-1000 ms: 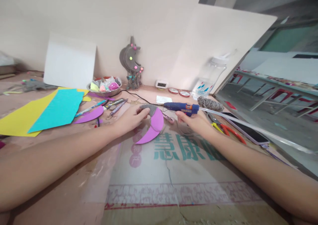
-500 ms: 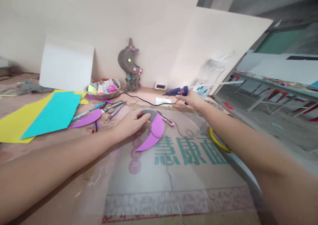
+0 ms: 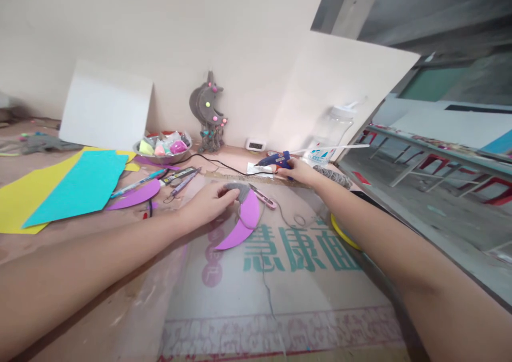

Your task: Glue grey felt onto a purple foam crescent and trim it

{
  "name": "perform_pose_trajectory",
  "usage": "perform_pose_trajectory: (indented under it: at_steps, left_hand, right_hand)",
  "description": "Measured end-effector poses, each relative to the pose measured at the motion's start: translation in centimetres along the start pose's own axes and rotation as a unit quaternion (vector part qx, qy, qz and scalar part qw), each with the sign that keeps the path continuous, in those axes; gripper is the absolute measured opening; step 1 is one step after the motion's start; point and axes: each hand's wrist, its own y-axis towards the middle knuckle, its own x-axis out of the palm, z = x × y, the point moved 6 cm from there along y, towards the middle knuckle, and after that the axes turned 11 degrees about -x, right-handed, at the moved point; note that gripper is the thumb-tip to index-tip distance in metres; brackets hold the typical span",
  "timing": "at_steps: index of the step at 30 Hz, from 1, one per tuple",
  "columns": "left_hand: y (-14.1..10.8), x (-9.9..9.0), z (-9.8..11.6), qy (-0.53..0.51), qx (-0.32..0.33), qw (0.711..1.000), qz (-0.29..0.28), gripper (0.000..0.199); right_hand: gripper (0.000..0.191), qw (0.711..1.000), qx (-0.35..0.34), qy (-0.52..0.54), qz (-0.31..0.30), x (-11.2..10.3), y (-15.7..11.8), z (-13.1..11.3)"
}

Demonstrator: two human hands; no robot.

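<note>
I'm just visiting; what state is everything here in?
Purple crescent: partly wrapped in gray yarn
Left grip: closed on the crescent's wrapped end
Glue gun: held, with a glue stick protruding behind
Right grip: closed on the glue gun
Bowl: filled with colorful packets
Bottle: lid on
White board: leaning
Moon ornament: upright, dotted with colored balls
White clock: digits too small to read

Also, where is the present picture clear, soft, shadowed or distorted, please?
Head view: the purple crescent is fairly clear; head view, the far table is soft; head view again, a shadow edges the left forearm, and the bottle leans, probably from lens distortion.
</note>
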Motion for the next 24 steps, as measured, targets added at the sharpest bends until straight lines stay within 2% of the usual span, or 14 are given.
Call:
perform_pose_trajectory:
  at_steps: [4, 7, 9, 10, 12, 13, 16, 19, 21, 23, 24]
  left_hand:
    - [0.1, 0.0, -0.1, 0.001, 0.002, 1.000, 0.006, 0.030]
    - [0.0, -0.1, 0.1, 0.013, 0.014, 1.000, 0.019, 0.029]
    - [0.1, -0.1, 0.3, 0.026, 0.025, 0.999, 0.019, 0.030]
    - [0.1, -0.3, 0.3, 0.020, 0.026, 0.999, 0.024, 0.031]
    - [0.1, -0.4, 0.4, 0.018, 0.039, 0.999, 0.025, 0.032]
    - [0.1, -0.6, 0.5, 0.025, 0.050, 0.998, 0.034, 0.032]
    - [0.0, -1.1, 1.0, 0.061, 0.082, 0.992, 0.074, 0.032]
    - [0.0, -1.4, 1.2, 0.073, 0.090, 0.989, 0.089, 0.031]
    - [-0.1, -1.5, 1.3, 0.073, 0.092, 0.989, 0.093, 0.030]
    - [-0.1, -1.6, 1.4, 0.075, 0.097, 0.988, 0.097, 0.030]
    - [-0.1, -1.6, 1.4, 0.075, 0.098, 0.988, 0.096, 0.031]
  right_hand:
    - [0.044, 0.996, 0.001, -0.086, -0.023, -1.2, -1.1, -0.8]
    - [0.044, 0.989, -0.004, -0.145, -0.022, -2.5, -2.7, -2.8]
    - [0.038, 0.970, -0.058, -0.237, -0.006, -3.1, -4.2, -5.6]
    - [0.035, 0.967, -0.109, -0.229, 0.012, -3.2, -5.1, -7.4]
    - [0.030, 0.979, -0.169, -0.114, 0.031, -2.6, -7.2, -10.5]
    - [0.026, 0.985, -0.164, -0.042, 0.030, -2.1, -8.2, -11.6]
    - [0.029, 0.978, -0.138, 0.141, -0.072, 1.2, -10.9, -13.9]
    - [0.034, 0.958, -0.066, 0.243, -0.140, 3.8, -12.6, -14.5]
    - [0.032, 0.934, -0.035, 0.313, -0.169, 4.7, -13.1, -14.7]
    - [0.027, 0.919, -0.042, 0.347, -0.180, 4.7, -13.2, -15.1]
    - [0.024, 0.926, -0.060, 0.331, -0.173, 4.4, -13.1, -15.3]
